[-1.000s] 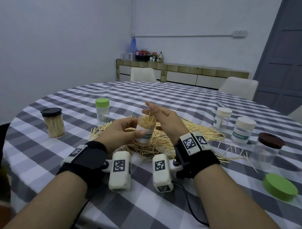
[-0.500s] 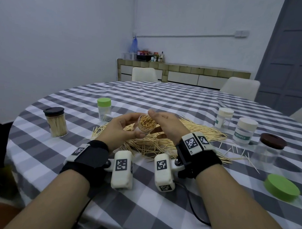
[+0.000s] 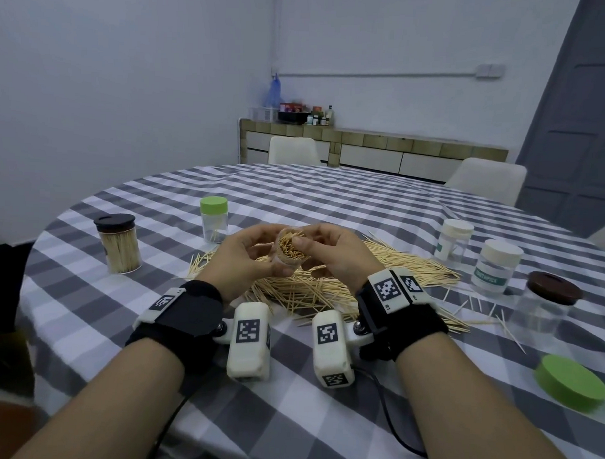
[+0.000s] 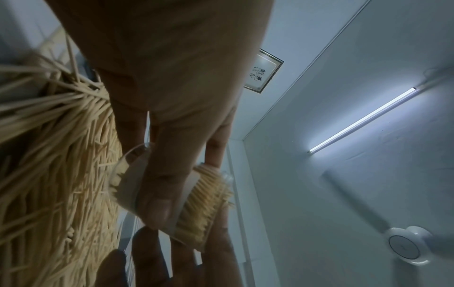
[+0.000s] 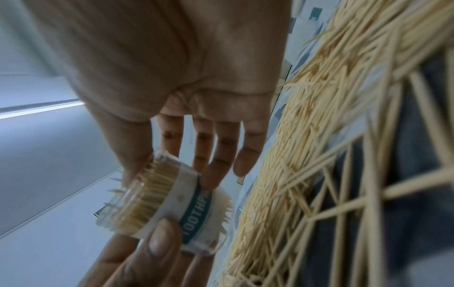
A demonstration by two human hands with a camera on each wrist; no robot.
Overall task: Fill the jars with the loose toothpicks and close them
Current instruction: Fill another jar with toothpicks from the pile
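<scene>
The round table (image 3: 295, 201) under its grey and white checked cloth takes up most of the room in front of the person, and a wide heap of loose toothpicks (image 3: 326, 285) lies spread across the middle of it, the sticks pointing every which way. Above that heap both hands meet on a small clear jar (image 3: 291, 246) with a teal label, raised off the cloth and tipped so its open mouth faces back toward the person; its long axis slants up and toward them. It is packed full of toothpicks standing lengthwise, tips showing at the mouth. The left hand (image 3: 250, 253) is curled round the jar's body, thumb across the label. The right hand (image 3: 331, 252) has its thumb laid on the toothpick tips at the mouth and its fingers fairly straight behind the jar. To the left stand a black-lidded jar (image 3: 118, 245) crammed with upright toothpicks and, farther back, a green-lidded jar (image 3: 213, 220) with only a few sticks in the bottom. To the right are two white-lidded jars (image 3: 497, 267) and a brown-lidded clear jar (image 3: 545, 308), contents hard to make out. A loose green lid (image 3: 572, 381) lies flat near the right edge.
</scene>
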